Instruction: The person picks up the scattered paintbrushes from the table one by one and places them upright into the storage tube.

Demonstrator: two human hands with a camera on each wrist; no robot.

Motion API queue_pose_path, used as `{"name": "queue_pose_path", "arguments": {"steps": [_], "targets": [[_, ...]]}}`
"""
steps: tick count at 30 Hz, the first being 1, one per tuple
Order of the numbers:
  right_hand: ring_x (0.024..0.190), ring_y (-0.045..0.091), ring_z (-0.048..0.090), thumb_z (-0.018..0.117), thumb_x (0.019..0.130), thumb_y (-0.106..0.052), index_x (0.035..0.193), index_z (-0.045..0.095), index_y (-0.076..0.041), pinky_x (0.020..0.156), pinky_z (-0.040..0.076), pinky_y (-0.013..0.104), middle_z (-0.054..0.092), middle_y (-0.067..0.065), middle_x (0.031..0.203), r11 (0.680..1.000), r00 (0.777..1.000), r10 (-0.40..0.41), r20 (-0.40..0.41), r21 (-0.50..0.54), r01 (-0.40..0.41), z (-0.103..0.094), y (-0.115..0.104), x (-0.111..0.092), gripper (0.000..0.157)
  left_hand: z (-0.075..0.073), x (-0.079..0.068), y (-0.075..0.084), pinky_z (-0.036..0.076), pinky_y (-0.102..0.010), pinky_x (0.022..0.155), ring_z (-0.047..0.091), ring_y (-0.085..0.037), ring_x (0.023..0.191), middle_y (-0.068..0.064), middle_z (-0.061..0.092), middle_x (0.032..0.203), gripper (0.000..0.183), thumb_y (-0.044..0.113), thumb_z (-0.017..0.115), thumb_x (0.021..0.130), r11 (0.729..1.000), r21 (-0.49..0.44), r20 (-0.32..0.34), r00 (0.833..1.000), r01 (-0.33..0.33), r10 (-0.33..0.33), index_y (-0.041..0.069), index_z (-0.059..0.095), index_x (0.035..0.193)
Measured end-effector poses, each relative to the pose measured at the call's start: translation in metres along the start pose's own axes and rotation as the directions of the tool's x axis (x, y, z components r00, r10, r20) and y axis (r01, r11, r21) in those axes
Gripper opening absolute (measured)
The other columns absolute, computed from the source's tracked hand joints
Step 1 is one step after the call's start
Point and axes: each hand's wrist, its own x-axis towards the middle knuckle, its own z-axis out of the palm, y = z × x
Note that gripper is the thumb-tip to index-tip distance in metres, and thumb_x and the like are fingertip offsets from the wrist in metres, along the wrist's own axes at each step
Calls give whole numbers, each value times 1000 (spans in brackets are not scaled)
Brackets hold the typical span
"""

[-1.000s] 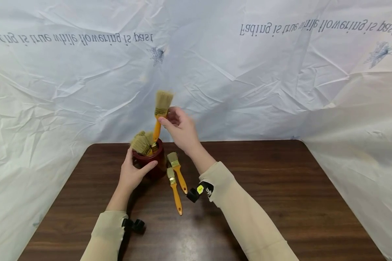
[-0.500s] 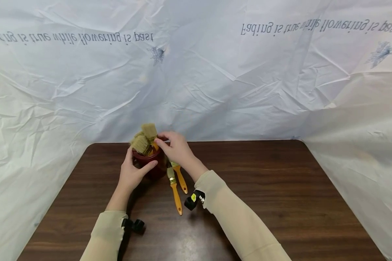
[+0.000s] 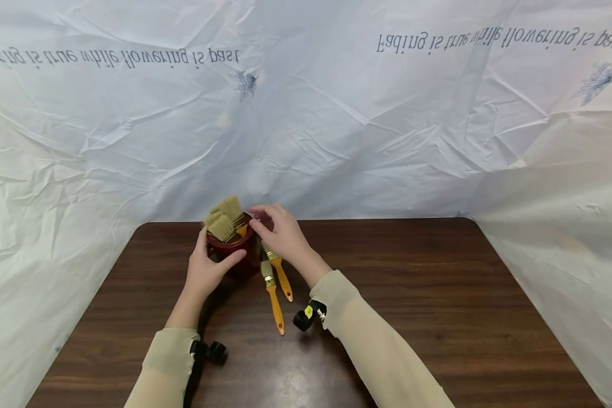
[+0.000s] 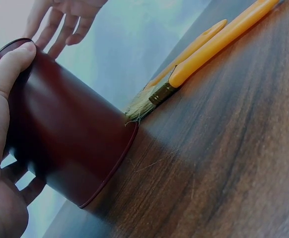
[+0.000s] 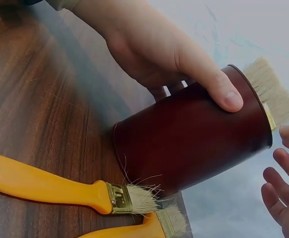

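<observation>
My left hand (image 3: 209, 267) grips a dark red cylindrical pot (image 3: 248, 262), thumb along the near side and fingers round the far side. Several paintbrushes (image 3: 220, 226) stand in it with bristles up and leaning left. Beside the pot's rim is my right hand (image 3: 281, 231), its fingers loosely bent with nothing between them. In the right wrist view, bristles (image 5: 271, 89) stick out past the rim, close to the right fingertips. Two paintbrushes with orange handles lie right of the pot: a nearer one (image 3: 275, 309) and a farther one (image 3: 283, 281), whose bristles the right hand partly hides.
The dark wooden table (image 3: 413, 306) has rounded back corners. White creased sheeting (image 3: 336, 113) with printed lettering hangs behind it and at both sides. A black camera mount sits on each wrist, the right one (image 3: 308, 314) near the loose brushes' handles.
The right hand lowered a paintbrush bristles-up into the pot and let go of it. That brush now leans left against the others. The left hand kept its grip on the pot.
</observation>
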Motion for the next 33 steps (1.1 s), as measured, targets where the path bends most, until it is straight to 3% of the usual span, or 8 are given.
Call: {"name": "queue_pose_path", "arguments": {"steps": [9, 18, 27, 33], "targets": [[119, 18, 66, 68, 112, -28, 145, 68, -15, 99, 58, 35, 67, 4, 134, 997, 999, 44, -20, 67, -43, -10, 2, -8, 36, 1, 0, -1, 45, -66, 116, 50, -39, 149, -15, 47, 165, 104, 34, 90, 93, 1000, -9, -7, 1000, -14, 14, 30, 26, 174], [118, 22, 67, 71, 110, -28, 145, 67, -10, 91, 61, 39, 70, 11, 133, 998, 997, 24, -73, 60, -19, -22, 9, -21, 40, 1, -3, 2, 45, -67, 116, 48, -42, 150, -18, 44, 167, 108, 37, 89, 94, 1000, 3, 3, 1000, 8, -8, 27, 20, 176], [108, 23, 71, 75, 107, -24, 138, 70, -9, 91, 60, 42, 72, 8, 119, 989, 983, 132, -131, 88, -121, -18, 34, -49, 35, 2, -3, 0, 44, -67, 117, 47, -42, 151, -18, 45, 166, 108, 36, 89, 94, 1000, 7, -7, 1000, 13, -13, 26, 21, 176], [103, 23, 70, 75, 105, -22, 134, 71, -8, 94, 59, 45, 72, 8, 116, 977, 973, 206, -106, 86, -198, -6, 52, -63, 32, 2, -3, 0, 44, -67, 117, 47, -41, 151, -17, 45, 167, 106, 35, 90, 93, 1000, 3, -10, 1000, 3, -3, 28, 23, 176]]}}
